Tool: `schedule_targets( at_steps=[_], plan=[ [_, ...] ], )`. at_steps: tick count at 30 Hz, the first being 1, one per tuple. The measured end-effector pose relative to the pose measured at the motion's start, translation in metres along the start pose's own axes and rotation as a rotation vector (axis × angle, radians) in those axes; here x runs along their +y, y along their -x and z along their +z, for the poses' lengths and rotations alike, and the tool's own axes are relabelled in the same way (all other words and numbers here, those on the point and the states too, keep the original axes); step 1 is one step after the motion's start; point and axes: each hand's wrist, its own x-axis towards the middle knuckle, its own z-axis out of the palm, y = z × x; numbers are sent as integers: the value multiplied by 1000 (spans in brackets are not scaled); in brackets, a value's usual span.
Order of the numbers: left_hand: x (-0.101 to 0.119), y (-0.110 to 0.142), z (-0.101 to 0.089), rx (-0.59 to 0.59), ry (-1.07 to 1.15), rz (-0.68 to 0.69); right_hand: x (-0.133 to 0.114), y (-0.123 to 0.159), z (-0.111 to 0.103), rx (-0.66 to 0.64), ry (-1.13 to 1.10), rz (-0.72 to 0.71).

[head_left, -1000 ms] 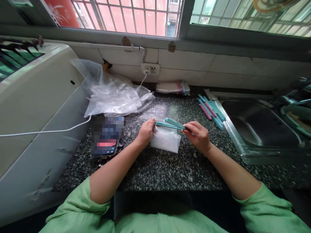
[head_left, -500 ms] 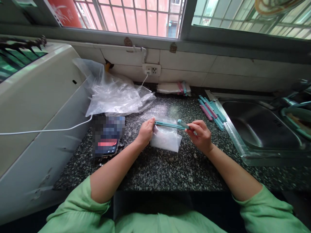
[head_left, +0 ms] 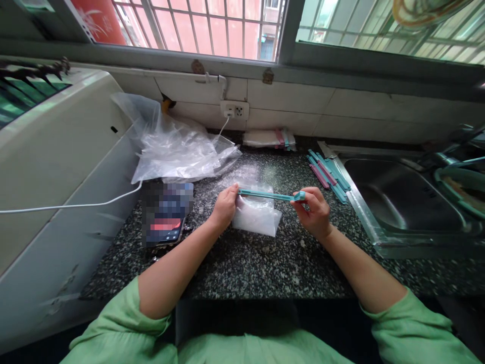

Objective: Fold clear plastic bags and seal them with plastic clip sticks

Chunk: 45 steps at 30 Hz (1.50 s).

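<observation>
A long teal bag clip stretches level between my two hands. My left hand pinches its left end, close to the bag's upper left edge. With thumb and fingers closed, my right hand grips the other end, where a short teal piece sticks up beside the thumb. A clear plastic bag with whitish contents shows below the clip, and a little of it shows above. I cannot tell whether the clip is clamped on the bag.
More teal and pink clips lie by the steel sink. A packet with clips rests against the tiled wall. Clear plastic bags are heaped at the back left. A phone and a white cable are at left.
The clip's short piece, raised and angled left of my right fingers before, now sits at its right end by my right thumb. My left hand keeps its hold.
</observation>
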Motion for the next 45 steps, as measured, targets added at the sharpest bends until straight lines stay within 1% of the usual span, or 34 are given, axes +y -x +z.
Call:
schedule_targets(
  at_steps=[4, 8, 14, 20, 23, 30, 36, 40, 45],
  plan=[
    [0, -1, 0, 25, 13, 17, 2, -1, -1, 33, 20, -18],
    [2, -2, -1, 52, 20, 41, 4, -1, -2, 24, 22, -7],
    [4, -2, -1, 56, 35, 29, 5, -1, -3, 34, -17, -4],
    [3, -3, 0, 70, 100, 40, 2, -1, -4, 37, -94, 115],
    [4, -3, 0, 76, 108, 40, 3, 1, -3, 46, -181, 163],
    [5, -3, -1, 103, 96, 57, 4, 5, 1, 67, -377, 357],
    [5, -4, -2, 97, 81, 64, 1, 0, 1, 81, -473, 449],
    [7, -4, -2, 117, 83, 75, 1, 0, 3, 104, -532, 492],
    [11, -3, 0, 138, 140, 47, 1, -1, 4, 121, -586, 545]
  ],
)
